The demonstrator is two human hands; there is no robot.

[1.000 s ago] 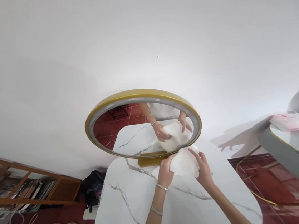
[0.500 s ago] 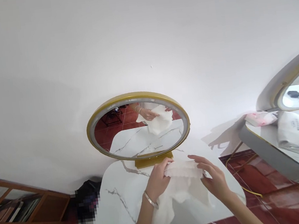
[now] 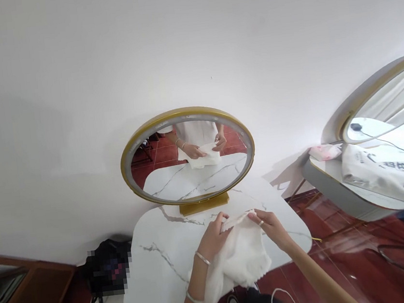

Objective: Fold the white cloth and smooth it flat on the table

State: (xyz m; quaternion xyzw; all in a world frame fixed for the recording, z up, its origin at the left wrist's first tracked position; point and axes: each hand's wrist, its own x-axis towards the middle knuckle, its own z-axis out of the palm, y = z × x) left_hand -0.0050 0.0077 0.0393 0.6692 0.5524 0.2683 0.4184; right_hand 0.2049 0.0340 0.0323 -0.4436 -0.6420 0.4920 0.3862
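Between my two hands hangs a thin white cloth (image 3: 244,251) with a scalloped edge, draping down over the front edge of the marble-patterned table (image 3: 146,274). My left hand (image 3: 214,237), with bracelets on its wrist, is closed on the cloth's upper left part. On the other side, the ringed fingers of my right hand (image 3: 271,226) pinch its upper right edge. Behind the cloth stands a round gold-framed mirror (image 3: 183,112) on a gold base (image 3: 204,204); its glass reflects both hands and the cloth.
To the right, a second table (image 3: 338,194) carries a pink-and-white packet (image 3: 325,152), a white printed bag (image 3: 375,166) and another mirror (image 3: 364,99). A black bag (image 3: 107,264) sits left of my table, beside a wooden shelf (image 3: 38,287).
My right hand has gone from loosely spread fingers to a pinch on the cloth's edge. The cloth's top is gathered and it hangs lower. The view has shifted toward the right.
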